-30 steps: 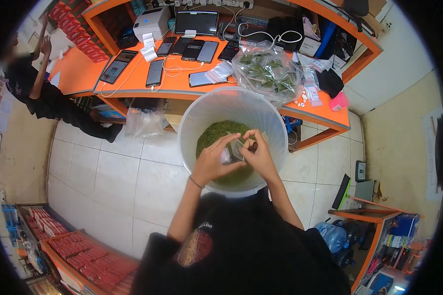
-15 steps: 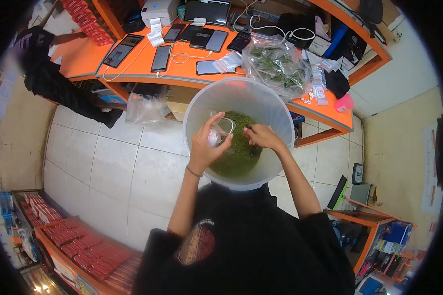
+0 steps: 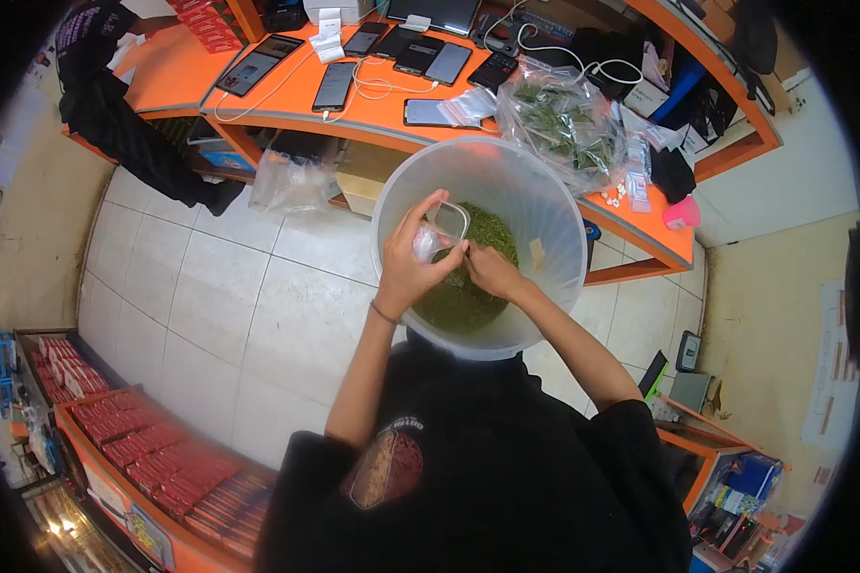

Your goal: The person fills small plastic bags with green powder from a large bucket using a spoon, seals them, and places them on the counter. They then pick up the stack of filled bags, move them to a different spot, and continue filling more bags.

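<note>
My left hand (image 3: 413,256) holds a small clear plastic bag (image 3: 430,241) by its rim, the mouth spread wide between thumb and fingers. Its opening faces my right hand (image 3: 492,270), whose fingers are pinched together beside the bag and my left thumb. What those fingers hold, if anything, is too small to make out. Both hands are over a large translucent tub (image 3: 554,205). Shredded green leafy material (image 3: 459,304) covers the tub's bottom, and a pale patch (image 3: 537,253) shows at its right inner wall.
An orange desk (image 3: 373,122) beyond the tub carries phones, cables and a large clear bag of green packets (image 3: 564,124). A pink cup (image 3: 680,214) stands at its right end. Another person (image 3: 115,124) stands at the far left. Shelves of red packs (image 3: 162,449) are lower left.
My right hand has moved left and up from the green material to the small bag's mouth. The camera view has shifted slightly.
</note>
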`<state>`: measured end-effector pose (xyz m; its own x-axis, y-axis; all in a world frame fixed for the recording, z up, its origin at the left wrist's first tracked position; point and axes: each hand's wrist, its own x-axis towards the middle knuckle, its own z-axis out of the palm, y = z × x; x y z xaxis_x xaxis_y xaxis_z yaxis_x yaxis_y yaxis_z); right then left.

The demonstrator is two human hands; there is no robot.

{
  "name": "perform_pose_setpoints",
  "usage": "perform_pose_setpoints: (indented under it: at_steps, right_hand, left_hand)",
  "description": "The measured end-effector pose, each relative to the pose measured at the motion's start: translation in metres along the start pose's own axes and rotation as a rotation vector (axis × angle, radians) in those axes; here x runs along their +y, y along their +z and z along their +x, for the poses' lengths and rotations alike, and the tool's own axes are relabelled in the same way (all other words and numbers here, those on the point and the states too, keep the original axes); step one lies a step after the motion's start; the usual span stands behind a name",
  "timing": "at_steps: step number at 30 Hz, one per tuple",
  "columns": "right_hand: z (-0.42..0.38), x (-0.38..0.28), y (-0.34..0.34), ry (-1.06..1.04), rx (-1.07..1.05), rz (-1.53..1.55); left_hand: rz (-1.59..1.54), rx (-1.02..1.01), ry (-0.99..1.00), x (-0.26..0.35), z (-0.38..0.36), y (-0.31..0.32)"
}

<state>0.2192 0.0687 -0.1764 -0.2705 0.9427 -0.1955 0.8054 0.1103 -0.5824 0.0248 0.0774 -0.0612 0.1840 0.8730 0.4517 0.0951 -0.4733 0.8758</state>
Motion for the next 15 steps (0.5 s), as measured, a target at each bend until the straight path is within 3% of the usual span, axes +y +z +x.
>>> perform_pose_setpoints:
  at_steps: [2,4,5,9,12,14,15]
  right_hand:
    - [-0.003,0.002,0.007,0.077,-0.076,-0.105]
    - [-0.011,-0.023,0.010,-0.125,-0.301,0.270]
    - [-0.017,-0.039,0.004,-0.124,-0.351,0.388]
    - [-0.023,-0.066,-0.037,-0.215,-0.316,0.651]
    - [-0.032,-0.051,-0.067,-0.124,-0.309,0.860]
    - [-0.043,-0.039,-0.080,0.043,-0.175,1.174]
    - [-0.049,-0.033,-0.086,0.034,-0.167,1.177]
  left_hand:
    - [0.024,0.000,0.012,0.001,0.000,0.000]
    - [0.039,-0.017,0.034,-0.001,0.001,-0.002]
    - [0.051,-0.029,0.054,-0.001,0.000,-0.002]
    - [-0.035,-0.001,-0.010,0.003,0.000,-0.003]
    - [-0.134,0.094,-0.037,-0.003,0.000,-0.002]
    - [-0.210,0.150,-0.089,-0.001,0.000,-0.003]
    - [-0.206,0.143,-0.081,-0.001,0.000,-0.005]
